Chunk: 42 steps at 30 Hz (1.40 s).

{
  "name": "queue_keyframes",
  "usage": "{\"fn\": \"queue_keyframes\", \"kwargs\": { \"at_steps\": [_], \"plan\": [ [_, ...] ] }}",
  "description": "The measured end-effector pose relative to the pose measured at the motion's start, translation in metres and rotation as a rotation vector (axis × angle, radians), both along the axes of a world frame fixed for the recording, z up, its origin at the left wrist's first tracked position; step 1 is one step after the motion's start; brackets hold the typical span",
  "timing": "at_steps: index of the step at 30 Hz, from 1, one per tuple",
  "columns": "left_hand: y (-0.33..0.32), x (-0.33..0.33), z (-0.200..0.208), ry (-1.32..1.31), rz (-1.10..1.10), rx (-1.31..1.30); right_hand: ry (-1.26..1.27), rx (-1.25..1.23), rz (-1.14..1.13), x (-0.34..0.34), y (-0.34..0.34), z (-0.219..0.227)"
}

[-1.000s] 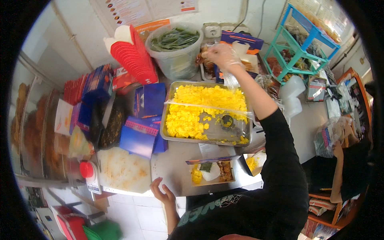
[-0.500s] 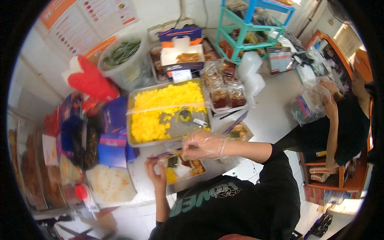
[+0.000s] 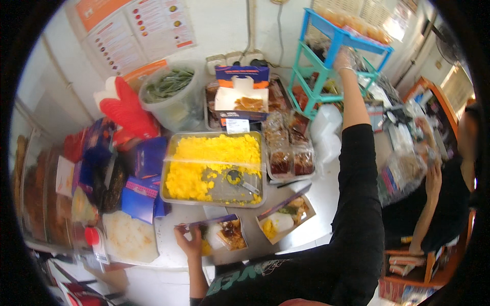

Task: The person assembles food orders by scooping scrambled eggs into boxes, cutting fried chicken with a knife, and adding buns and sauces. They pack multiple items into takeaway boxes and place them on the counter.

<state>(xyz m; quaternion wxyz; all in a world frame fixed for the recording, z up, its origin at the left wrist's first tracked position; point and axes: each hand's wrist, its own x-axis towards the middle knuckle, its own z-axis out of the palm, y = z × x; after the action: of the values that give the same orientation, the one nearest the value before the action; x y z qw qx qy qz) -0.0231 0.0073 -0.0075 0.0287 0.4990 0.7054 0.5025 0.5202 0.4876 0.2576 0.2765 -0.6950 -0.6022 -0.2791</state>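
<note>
My left hand point(image 3: 190, 240) grips the left edge of an open cardboard food box point(image 3: 234, 239) at the front of the table. Yellow rice, a white piece and brown saucy food show in that box. My right hand point(image 3: 345, 59), in a clear plastic glove, reaches far up into the stacked rack point(image 3: 334, 38); its fingers are hidden behind the blue frame and the bags inside. A second open food box point(image 3: 287, 220), with yellow rice and toppings, rests to the right of the first. Behind both lies a metal tray point(image 3: 214, 201) of yellow rice with a scoop point(image 3: 242, 182) in it.
Behind the tray stand a bucket of green leaves point(image 3: 176, 109), an open carton point(image 3: 241, 102) and a container of bagged sauces point(image 3: 291, 158). Folded blue boxes point(image 3: 140, 199) and a cutting board point(image 3: 131, 237) lie left. At right, another person point(image 3: 434, 199) handles a plastic bag point(image 3: 400, 176).
My right hand has gone from above the nearer food box up and right into the rack. My left hand stays at the box. The view has shifted, showing the second box fully.
</note>
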Motion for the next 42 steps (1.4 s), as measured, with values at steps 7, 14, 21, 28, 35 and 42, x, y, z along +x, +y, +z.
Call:
{"fn": "queue_keyframes", "kwargs": {
  "at_steps": [7, 14, 21, 28, 35, 42],
  "plan": [
    [-0.005, 0.005, 0.005, -0.018, -0.014, 0.009, -0.133, -0.223, 0.180, -0.007, 0.038, 0.010],
    [0.000, 0.008, 0.012, 0.068, 0.010, -0.005, 0.091, 0.097, 0.112, 0.019, -0.017, -0.003],
    [0.010, -0.002, 0.009, 0.205, 0.111, -0.064, 0.312, 0.362, 0.293, 0.032, -0.179, -0.018],
    [0.010, -0.019, -0.006, 0.082, -0.072, 0.211, 0.938, -0.347, 0.666, -0.030, -0.388, -0.088],
    [0.004, -0.043, 0.003, 0.017, -0.284, 0.126, 0.434, -0.227, 0.558, -0.161, -0.463, -0.176],
    [0.002, -0.036, 0.030, -0.104, -0.231, -0.078, 0.444, -0.069, 0.561, -0.337, -0.487, -0.205]
  ]
}}
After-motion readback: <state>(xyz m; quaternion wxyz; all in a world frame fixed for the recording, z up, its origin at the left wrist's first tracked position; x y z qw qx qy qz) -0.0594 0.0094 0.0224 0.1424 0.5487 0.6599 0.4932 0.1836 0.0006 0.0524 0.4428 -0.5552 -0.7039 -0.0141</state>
